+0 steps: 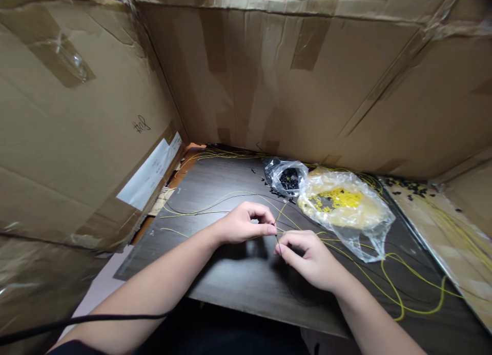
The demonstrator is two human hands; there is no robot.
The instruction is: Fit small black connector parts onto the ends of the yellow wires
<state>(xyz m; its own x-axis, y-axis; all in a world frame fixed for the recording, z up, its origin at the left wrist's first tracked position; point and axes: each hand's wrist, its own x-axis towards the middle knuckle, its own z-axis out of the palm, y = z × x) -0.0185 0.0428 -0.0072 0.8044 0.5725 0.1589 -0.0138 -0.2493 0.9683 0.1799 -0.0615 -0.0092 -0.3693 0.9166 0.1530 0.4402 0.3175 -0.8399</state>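
Observation:
Above the dark tabletop [226,175], my left hand [246,223] pinches a thin cord between thumb and forefinger. A yellow end [282,211] of cord sticks up behind its fingertips. Just to the right and a little lower, my right hand [307,255] is closed on the dark part of the cord [278,241], which runs between the two sets of fingertips. Any small part inside the fingers is too small to make out. Yellow and black cords lie across the table behind and under both hands.
A clear plastic bag with small yellow pieces [338,199] lies behind my right hand. Left of it is a bag of small black pieces [289,180], some spilled. Yellow cords [418,310] loop at the right. Cardboard walls [269,88] enclose the table's back and sides.

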